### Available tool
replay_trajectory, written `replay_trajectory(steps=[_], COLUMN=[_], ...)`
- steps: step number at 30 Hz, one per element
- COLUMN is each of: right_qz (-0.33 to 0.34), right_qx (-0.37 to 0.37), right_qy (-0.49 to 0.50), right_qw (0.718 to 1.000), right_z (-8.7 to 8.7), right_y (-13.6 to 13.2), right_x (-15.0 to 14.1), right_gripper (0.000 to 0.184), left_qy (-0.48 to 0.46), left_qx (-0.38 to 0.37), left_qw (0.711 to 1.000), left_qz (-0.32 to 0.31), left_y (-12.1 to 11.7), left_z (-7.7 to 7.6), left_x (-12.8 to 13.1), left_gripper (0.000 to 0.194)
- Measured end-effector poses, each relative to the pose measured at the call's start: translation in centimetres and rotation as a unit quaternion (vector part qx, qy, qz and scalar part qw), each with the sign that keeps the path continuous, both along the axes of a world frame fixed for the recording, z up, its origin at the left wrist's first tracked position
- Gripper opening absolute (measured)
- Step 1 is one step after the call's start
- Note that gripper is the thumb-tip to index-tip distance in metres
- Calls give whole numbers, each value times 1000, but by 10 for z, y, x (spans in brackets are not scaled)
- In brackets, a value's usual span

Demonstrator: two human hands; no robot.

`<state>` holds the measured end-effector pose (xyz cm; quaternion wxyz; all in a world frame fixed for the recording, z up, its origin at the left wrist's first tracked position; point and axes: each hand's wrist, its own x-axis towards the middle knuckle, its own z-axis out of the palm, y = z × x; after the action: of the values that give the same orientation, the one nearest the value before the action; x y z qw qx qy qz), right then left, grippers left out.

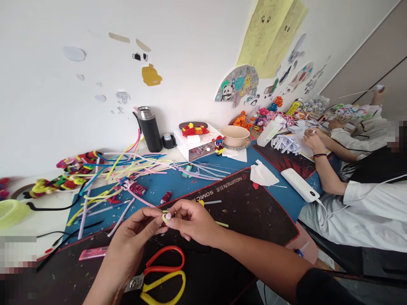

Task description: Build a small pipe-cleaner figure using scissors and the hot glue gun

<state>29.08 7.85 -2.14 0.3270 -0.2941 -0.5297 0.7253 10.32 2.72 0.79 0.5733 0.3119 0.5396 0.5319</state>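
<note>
My left hand [135, 235] and my right hand [192, 222] meet over a black desk mat [254, 216]. Together their fingertips pinch a small yellow-green pipe cleaner piece [165, 218] bent into a loop. Both hands are closed on it. Under my left wrist lie scissors [162, 275] with one red and one yellow handle. A short yellow-green strip [221, 223] lies on the mat just right of my right hand.
Several coloured pipe cleaners [140, 163] are spread on the blue mat behind. A black flask [149, 129], a white box [199, 142], a beige bowl [235, 135] and a white power bank [300, 184] stand further back. Another person's arm [324, 163] rests at the right.
</note>
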Motion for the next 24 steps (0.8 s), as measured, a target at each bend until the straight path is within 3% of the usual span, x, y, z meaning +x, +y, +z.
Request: replay_trajectory(steps=[12,24], right_qz=[-3,-3], right_qx=[39,91], right_qy=[-58,-84], right_qw=[998,992], right_z=[5,5], right_y=[0,0], right_x=[3,6], right_gripper=[46,47], left_qy=[45,79], left_qx=[-35,-24], left_qw=[997,991], left_qz=[-60,-104], left_y=[2,1], left_z=[8,-2], left_x=[-6,-10], left_gripper=[51,47])
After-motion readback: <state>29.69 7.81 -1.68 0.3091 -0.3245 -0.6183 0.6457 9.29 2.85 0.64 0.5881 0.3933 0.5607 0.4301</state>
